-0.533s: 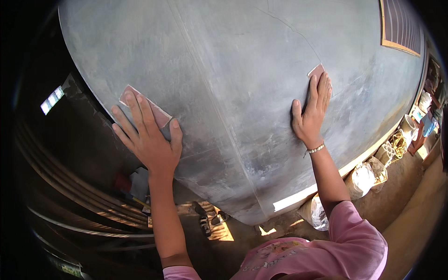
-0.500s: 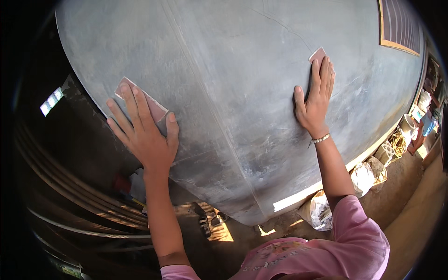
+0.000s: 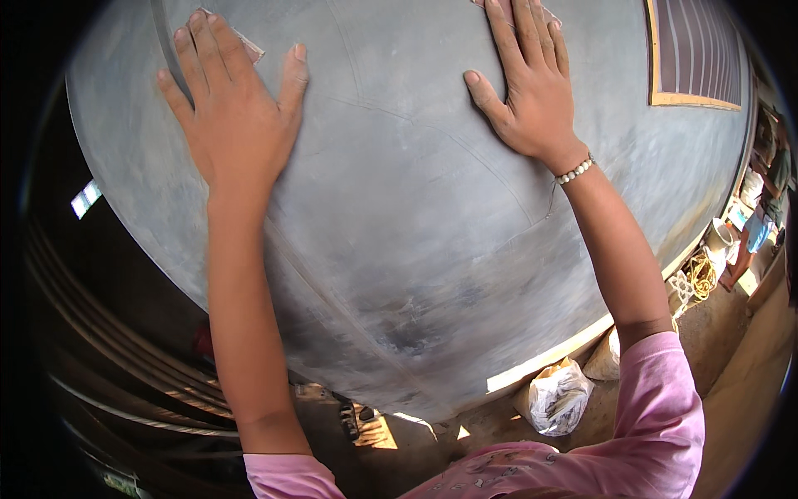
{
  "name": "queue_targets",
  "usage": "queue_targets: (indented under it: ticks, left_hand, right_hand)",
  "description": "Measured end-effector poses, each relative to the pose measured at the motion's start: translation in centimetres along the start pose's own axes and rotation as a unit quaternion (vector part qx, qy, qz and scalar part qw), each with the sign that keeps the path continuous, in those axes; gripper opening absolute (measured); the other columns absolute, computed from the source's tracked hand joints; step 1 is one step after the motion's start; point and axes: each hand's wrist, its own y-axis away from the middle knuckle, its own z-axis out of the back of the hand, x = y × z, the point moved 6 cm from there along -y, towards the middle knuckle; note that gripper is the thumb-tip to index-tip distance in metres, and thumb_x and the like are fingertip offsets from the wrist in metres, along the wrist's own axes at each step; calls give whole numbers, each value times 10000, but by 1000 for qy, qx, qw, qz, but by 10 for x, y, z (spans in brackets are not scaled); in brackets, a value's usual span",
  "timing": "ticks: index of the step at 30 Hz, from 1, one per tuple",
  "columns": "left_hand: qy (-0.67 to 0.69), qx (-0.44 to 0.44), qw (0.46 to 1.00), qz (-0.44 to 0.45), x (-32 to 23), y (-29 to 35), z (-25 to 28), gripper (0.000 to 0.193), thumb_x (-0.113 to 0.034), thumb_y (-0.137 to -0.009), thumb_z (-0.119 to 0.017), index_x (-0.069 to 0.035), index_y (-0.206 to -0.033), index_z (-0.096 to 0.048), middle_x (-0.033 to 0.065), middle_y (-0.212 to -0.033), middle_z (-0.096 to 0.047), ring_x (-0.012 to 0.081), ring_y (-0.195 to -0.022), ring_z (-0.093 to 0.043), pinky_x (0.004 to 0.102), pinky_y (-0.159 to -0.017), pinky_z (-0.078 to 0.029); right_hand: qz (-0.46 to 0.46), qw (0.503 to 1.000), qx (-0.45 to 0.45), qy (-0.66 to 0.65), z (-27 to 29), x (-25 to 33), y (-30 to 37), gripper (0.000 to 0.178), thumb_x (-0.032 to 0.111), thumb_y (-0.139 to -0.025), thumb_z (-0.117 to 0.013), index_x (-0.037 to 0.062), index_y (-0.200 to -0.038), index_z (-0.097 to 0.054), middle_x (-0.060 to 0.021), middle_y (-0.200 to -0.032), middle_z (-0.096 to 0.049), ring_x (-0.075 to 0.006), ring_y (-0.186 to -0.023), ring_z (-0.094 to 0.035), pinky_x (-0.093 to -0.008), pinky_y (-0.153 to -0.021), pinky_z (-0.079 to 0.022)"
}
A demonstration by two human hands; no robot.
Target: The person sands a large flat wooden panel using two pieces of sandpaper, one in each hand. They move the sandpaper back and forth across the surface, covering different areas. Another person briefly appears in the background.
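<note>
A broad grey panel (image 3: 374, 224), smeared with pale, dusty patches and crossed by thin lines, fills the middle of the head view. Against its upper left my left hand (image 3: 237, 121) presses a pinkish-brown piece of sandpaper (image 3: 250, 50) under long, spread fingers. Farther right, my right hand (image 3: 532, 100) holds a second piece of sandpaper (image 3: 551, 17) flat to the panel. That piece is mostly covered by the fingers and cut off by the top edge. Both thumbs stick out sideways. A beaded bracelet (image 3: 575, 170) circles my right wrist.
A wood-framed striped pane (image 3: 697, 54) is at upper right. Along the panel's lower edge stand a plastic bag (image 3: 559, 397), a yellow rope coil (image 3: 701, 276) and a bucket (image 3: 719, 234). Another person (image 3: 761, 224) is at far right. Long curved rods (image 3: 125, 333) lie at left.
Both hands have slid upward on the panel, taking their sandpaper with them, and my arms are stretched farther. The view has shifted, and the other person shows more at right.
</note>
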Motion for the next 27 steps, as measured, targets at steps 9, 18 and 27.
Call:
queue_targets:
  ticks: [9, 18, 27]
  left_hand:
    - [135, 52, 985, -96, -87, -1, 8, 868, -426, -993, -679, -35, -1682, -327, 119, -1762, -331, 334, -1643, -267, 617, -1290, -217]
    - [135, 72, 985, -75, -88, 7, 5, 843, -378, -985, -664, -72, -1693, -323, 106, -1773, -308, 339, -1645, -256, 606, -1302, -194]
    - [115, 41, 991, -50, -94, 13, 2, 800, -388, -1014, -648, -122, -1700, -335, 51, -1779, -316, 299, -1653, -246, 608, -1313, -161]
  right_hand:
    - [-3, 999, -27, -33, 0, -3, 4, 861, 420, -944, -641, 32, -1667, -383, -286, -1722, -317, -432, -1612, -285, -546, -1324, -191]
    - [-2, 996, -58, -75, -1, -7, 7, 837, 396, -935, -653, 29, -1647, -412, -279, -1709, -346, -454, -1603, -291, -570, -1319, -196]
    - [12, 991, -85, -101, -1, -7, 8, 790, 368, -900, -703, 8, -1570, -489, -281, -1682, -381, -496, -1588, -297, -611, -1313, -207]
